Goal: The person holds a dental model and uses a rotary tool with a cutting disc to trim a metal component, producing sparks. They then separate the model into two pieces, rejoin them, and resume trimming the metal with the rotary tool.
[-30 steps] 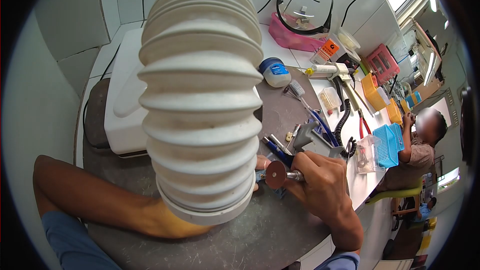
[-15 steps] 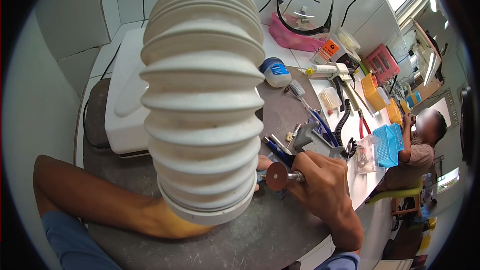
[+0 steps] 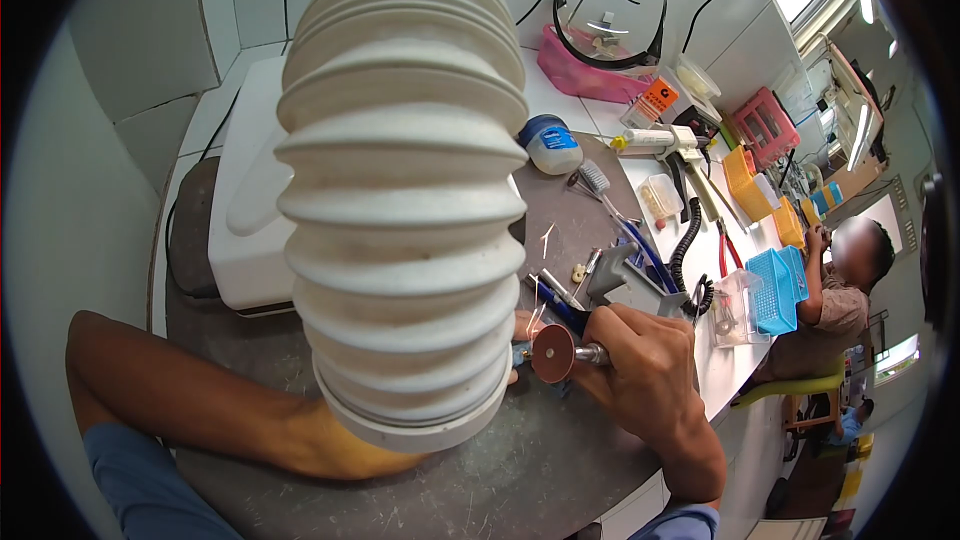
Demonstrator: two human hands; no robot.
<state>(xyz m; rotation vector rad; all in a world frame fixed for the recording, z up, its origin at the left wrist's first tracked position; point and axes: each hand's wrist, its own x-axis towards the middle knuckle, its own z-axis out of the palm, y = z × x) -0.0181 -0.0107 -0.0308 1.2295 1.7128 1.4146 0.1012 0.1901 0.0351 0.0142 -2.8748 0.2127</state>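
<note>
My right hand (image 3: 640, 365) is closed around a rotary handpiece (image 3: 594, 353) fitted with a flat brown cutting disc (image 3: 553, 353). Just left of the disc, the fingertips of my left hand (image 3: 524, 324) pinch a small part with a bluish end (image 3: 521, 354). Most of that hand and whatever else it grips are hidden behind a wide white ribbed hose (image 3: 405, 210). Thin bright spark streaks (image 3: 540, 312) rise above the disc, whose edge is at or very near the small part.
A grey holder (image 3: 625, 280), a brush (image 3: 595, 177) and a blue-lidded jar (image 3: 552, 147) lie behind my hands. Red-handled pliers (image 3: 728, 248) and a blue basket (image 3: 770, 290) stand to the right. A white machine housing (image 3: 245, 230) is at left. Another person (image 3: 835, 290) sits far right.
Bright spark streaks now show above the disc, and more fine streaks appear over the bench top. Both hands stay nearly in place.
</note>
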